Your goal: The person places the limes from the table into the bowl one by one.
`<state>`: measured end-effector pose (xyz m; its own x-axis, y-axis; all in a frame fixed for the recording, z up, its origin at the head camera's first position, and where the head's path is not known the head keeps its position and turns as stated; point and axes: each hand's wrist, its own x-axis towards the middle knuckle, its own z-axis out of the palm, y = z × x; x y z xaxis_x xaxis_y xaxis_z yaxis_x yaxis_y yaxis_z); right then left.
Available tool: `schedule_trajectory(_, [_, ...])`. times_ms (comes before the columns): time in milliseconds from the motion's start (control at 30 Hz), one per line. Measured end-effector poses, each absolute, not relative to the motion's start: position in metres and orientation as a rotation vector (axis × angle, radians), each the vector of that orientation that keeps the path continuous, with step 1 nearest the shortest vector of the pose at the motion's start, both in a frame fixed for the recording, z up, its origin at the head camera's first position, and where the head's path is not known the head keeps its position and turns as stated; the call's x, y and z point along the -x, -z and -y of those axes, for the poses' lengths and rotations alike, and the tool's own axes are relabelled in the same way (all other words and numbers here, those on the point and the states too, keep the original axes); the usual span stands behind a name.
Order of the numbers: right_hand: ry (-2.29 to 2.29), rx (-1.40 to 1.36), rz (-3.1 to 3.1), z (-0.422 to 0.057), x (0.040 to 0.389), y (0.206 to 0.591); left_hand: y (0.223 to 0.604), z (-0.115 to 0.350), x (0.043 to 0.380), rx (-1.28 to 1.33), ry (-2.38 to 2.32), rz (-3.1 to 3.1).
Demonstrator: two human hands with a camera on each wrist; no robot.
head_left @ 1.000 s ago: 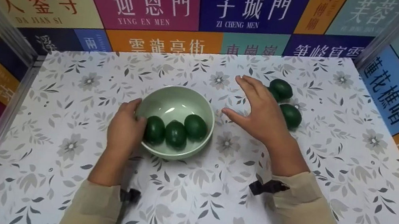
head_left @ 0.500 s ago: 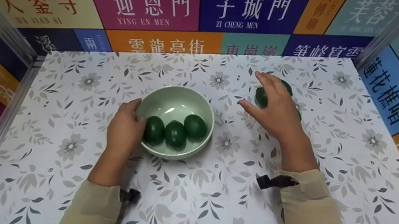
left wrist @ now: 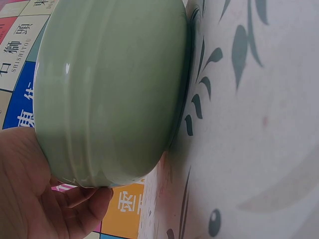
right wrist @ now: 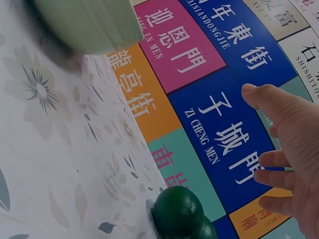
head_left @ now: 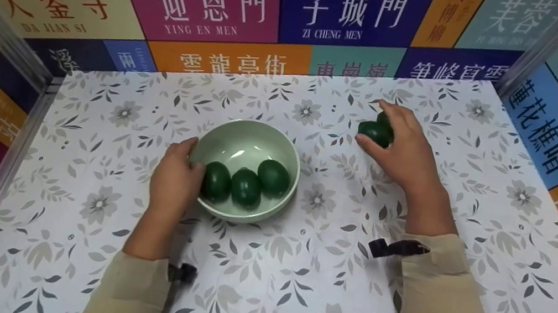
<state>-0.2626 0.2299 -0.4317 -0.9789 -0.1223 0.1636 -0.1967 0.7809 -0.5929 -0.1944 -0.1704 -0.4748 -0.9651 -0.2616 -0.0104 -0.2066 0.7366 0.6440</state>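
Note:
In the head view, a pale green bowl (head_left: pixel 248 137) stands on the table with three dark green limes (head_left: pixel 246 187) in its near half. My left hand (head_left: pixel 175 179) holds the bowl at its left side; in the left wrist view its fingers (left wrist: pixel 99 201) curl against the outer wall. At the right, my right hand (head_left: pixel 406 148) hovers over more limes (head_left: pixel 375 133), thumb and fingers spread around them. In the right wrist view, two of these limes (right wrist: pixel 178 211) show below the hand (right wrist: pixel 294 144), apart from its fingertips. The palm hides any other lime from the head camera.
A white tabletop (head_left: pixel 258 287) with a grey floral print spreads under everything. Colourful panels (head_left: pixel 197 3) with Chinese lettering stand along the back and both sides. A dark strap (head_left: pixel 399 248) sits at my right cuff.
My right hand has moved right, from beside the bowl to over the limes, covering one that showed before. The left hand and the bowl have stayed in place.

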Motion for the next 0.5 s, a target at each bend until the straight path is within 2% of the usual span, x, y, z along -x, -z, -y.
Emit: schedule_trajectory(500, [-0.959,0.002,2.985,-0.247,0.268,0.438,0.473,0.171,0.195,-0.368,1.014,2.862])
